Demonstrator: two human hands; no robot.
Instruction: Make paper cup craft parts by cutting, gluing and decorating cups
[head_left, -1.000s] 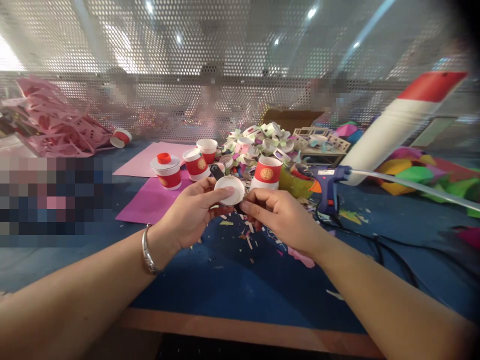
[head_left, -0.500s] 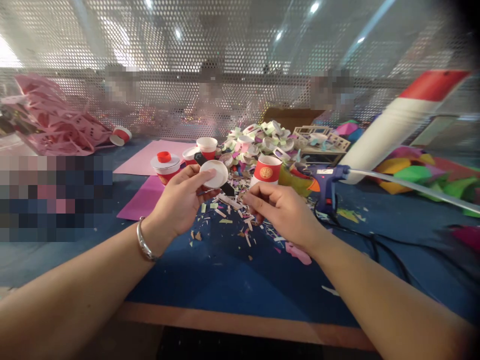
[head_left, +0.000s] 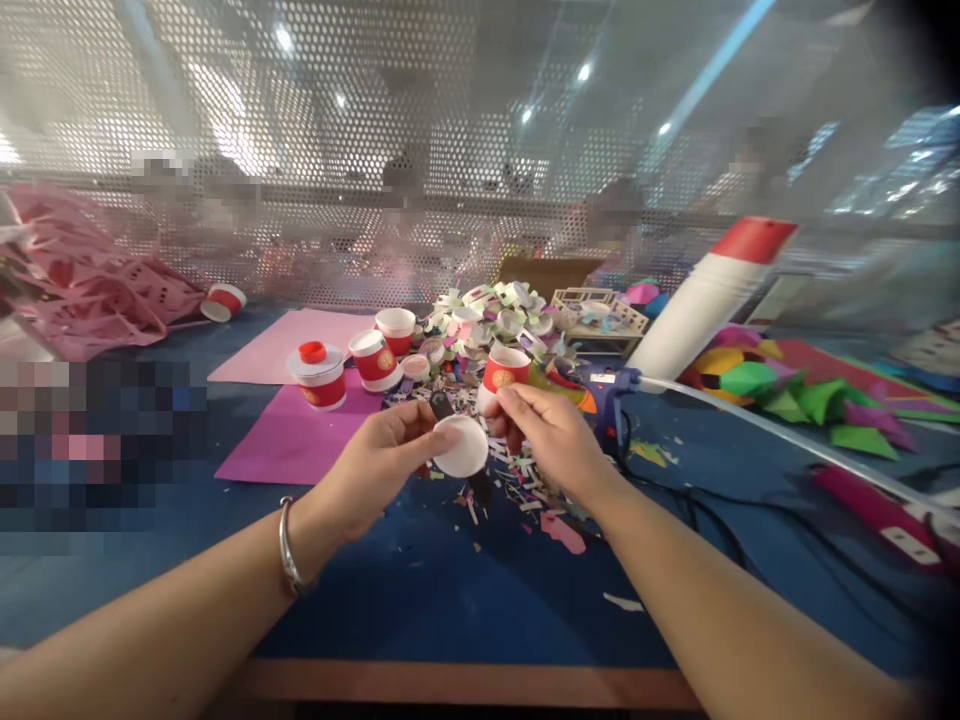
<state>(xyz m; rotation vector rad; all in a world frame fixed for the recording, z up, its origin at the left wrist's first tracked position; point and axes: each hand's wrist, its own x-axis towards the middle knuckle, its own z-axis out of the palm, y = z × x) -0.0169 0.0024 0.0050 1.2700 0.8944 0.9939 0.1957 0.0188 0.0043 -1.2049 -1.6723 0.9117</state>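
The round white paper disc (head_left: 460,446) sits pinched between the thumb and fingertips of the left hand (head_left: 382,468), held above the blue worktop (head_left: 465,590). A small black tool (head_left: 442,405) shows just behind it in the same grip. The right hand (head_left: 551,435) is loosely curled just beside the disc, fingertips at a red-and-white paper cup (head_left: 506,370); whether it grips anything cannot be told. A blue glue gun (head_left: 611,395) lies near its wrist, among paper scraps (head_left: 517,485).

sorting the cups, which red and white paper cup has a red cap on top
The leftmost standing red-banded white paper cup, on the magenta paper sheet. It alone has a white lid carrying a small red bottle cap; the other upright cups are open-topped.
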